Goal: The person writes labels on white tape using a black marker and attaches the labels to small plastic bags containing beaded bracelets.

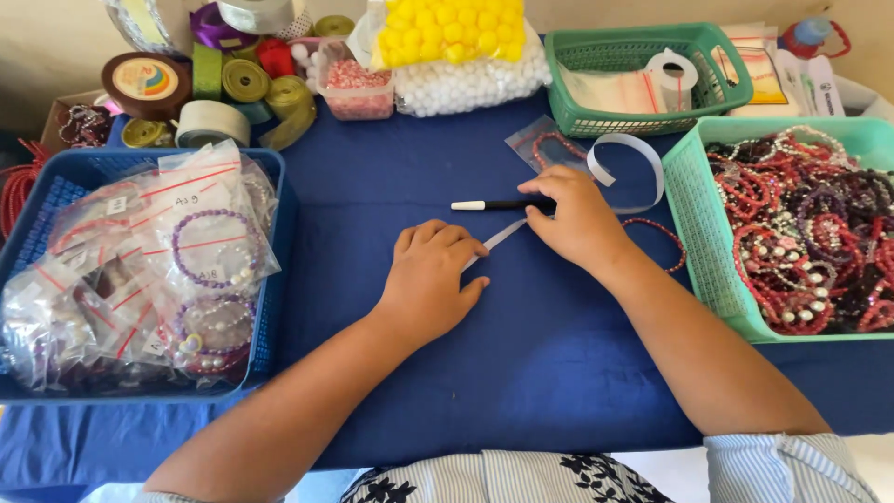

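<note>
Left hand: the left hand lies palm down on the table, fingers curled loosely, its fingertips pressing one end of a narrow white paper strip; forearm runs in from 7 o'clock.
Right hand: the right hand is palm down, forearm coming from 5 o'clock, fingers closed on a black marker with a white end and resting on the strip's other end.
Marker: lies nearly level, its white end pointing to 9 o'clock, just above the left hand.
Strip: slants from the left fingertips up toward 1 o'clock under the right hand.
Behind the right hand: a curled white tape loop and a small clear bag with a red bracelet, at 12 o'clock.
Red bead bracelet: lies on the cloth at the right wrist, toward 3 o'clock.
Right side: green basket heaped with bead bracelets.
Left side: blue basket full of bagged bracelets.
Far edge: ribbon rolls, yellow and white pom-poms, a second green basket.
</note>
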